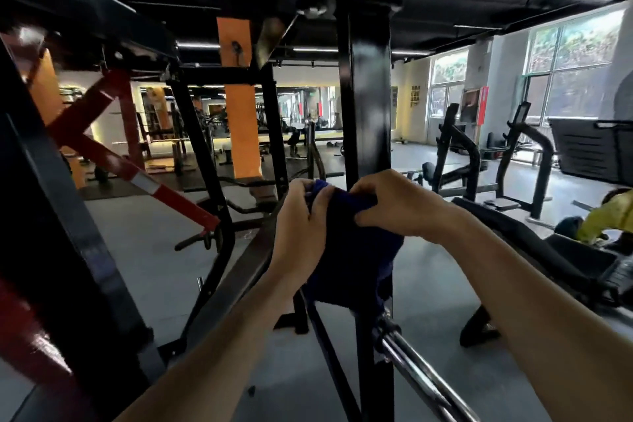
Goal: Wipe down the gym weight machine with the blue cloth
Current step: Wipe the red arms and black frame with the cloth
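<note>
Here the fingers of both hands are curled into the top edge of the cloth, pinching it from either side: the left hand bunches its upper left corner, the right hand folds over the upper right, knuckles up. The grip looks like a regathering or refolding, probably to bring a fresh face of the fabric forward before the next pass, though that is a guess. The cloth hangs from the two hands in a dark blue drape, right in front of the black post of the machine, near its middle height; whether the fabric touches the steel I cannot tell. Holding it there keeps it within reach of the post, which seems the likeliest part to wipe next. Below the cloth, a chrome bar runs toward the bottom right. Further out stand red struts at left and benches at right. No containers are visible.
</note>
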